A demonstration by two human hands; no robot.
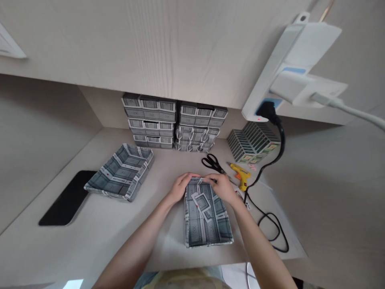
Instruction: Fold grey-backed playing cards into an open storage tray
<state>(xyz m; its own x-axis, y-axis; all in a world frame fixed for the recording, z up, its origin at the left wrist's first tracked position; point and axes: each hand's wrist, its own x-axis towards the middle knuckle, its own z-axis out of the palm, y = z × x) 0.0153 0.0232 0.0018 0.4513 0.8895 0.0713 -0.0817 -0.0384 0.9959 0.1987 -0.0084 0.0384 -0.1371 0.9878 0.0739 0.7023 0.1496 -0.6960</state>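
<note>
A half-formed tray of grey patterned playing cards [207, 218] lies on the desk in front of me. My left hand [180, 186] pinches the far left corner of its back wall. My right hand [222, 188] grips the far right corner of the same wall. Both hands have their fingers curled onto the card edge. A loose card piece lies inside the tray.
A finished card tray [122, 172] sits to the left, beside a black phone [67, 198]. Stacks of card boxes [174, 126] stand at the back. Black scissors [213, 162], a yellow glue gun [242, 175] with black cable, and fanned cards [252, 142] lie to the right.
</note>
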